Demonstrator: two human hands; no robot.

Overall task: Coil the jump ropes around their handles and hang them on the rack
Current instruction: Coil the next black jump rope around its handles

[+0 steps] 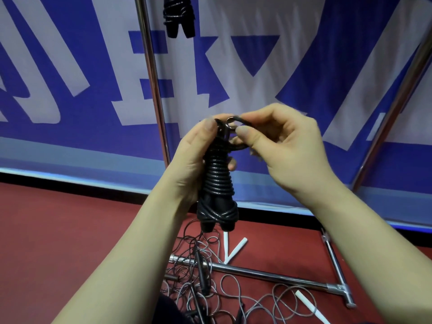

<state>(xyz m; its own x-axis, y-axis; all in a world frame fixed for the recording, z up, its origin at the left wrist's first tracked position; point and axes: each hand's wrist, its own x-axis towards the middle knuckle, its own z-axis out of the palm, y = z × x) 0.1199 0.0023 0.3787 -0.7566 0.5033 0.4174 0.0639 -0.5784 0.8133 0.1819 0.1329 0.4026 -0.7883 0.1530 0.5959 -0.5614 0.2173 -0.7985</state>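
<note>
While the shiny rack pole [152, 78] is standing on my left, with one wrapped black rope [178, 17] hanging high beside it, my left hand [196, 160] is curling around the upper part of the jump rope bundle [218, 183]. The bundle is hanging upright in the air between my hands, above the loose ropes [210, 277] lying on the red floor. My right hand [285, 150] is pinching the little loop of cord [243, 121] at the top, by a small metal ring [230, 119]. I am guessing the cord is thin, slick and springy, so it may pop loose. The bundle is looking light. Holding the tight middle coils is seeming safest.
</note>
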